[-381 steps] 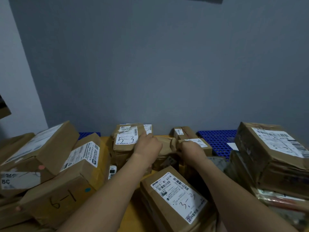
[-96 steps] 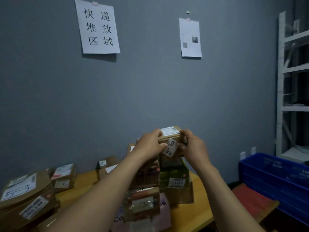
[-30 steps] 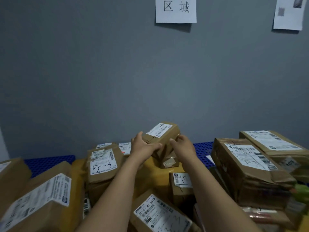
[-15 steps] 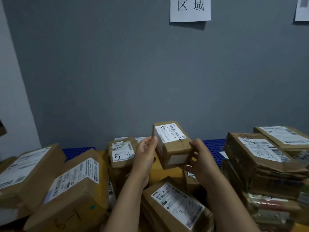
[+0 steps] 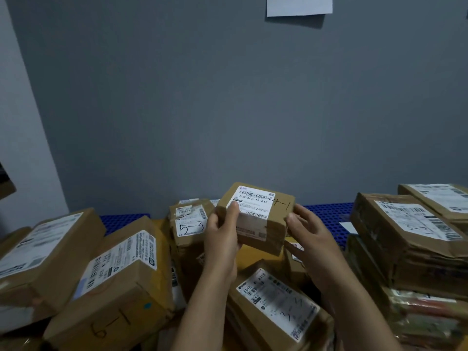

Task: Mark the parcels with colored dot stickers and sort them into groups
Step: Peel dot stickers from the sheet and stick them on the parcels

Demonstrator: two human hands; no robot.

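Observation:
I hold a small brown cardboard parcel (image 5: 260, 224) in the air above the pile. It has a white barcode label on top and "4-1" handwritten beside the label. My left hand (image 5: 222, 236) grips its left end, thumb lying on the label's corner. My right hand (image 5: 307, 236) grips its right end, thumb at the upper edge and fingers underneath. I see no sticker on this parcel. No sticker sheet is in view.
Parcels crowd the yellow table (image 5: 253, 253): one marked "5-3" (image 5: 191, 225) behind my left hand, one marked "6-1" with a teal dot (image 5: 119, 287) at left, a labelled one (image 5: 276, 307) under my wrists, a tall stack (image 5: 410, 239) at right. Blue plastic pallets (image 5: 326, 214) line the grey wall.
I have tilted the parcel's top a little further toward me, so the label and the "4-1" now read plainly. The view shifted slightly left and down.

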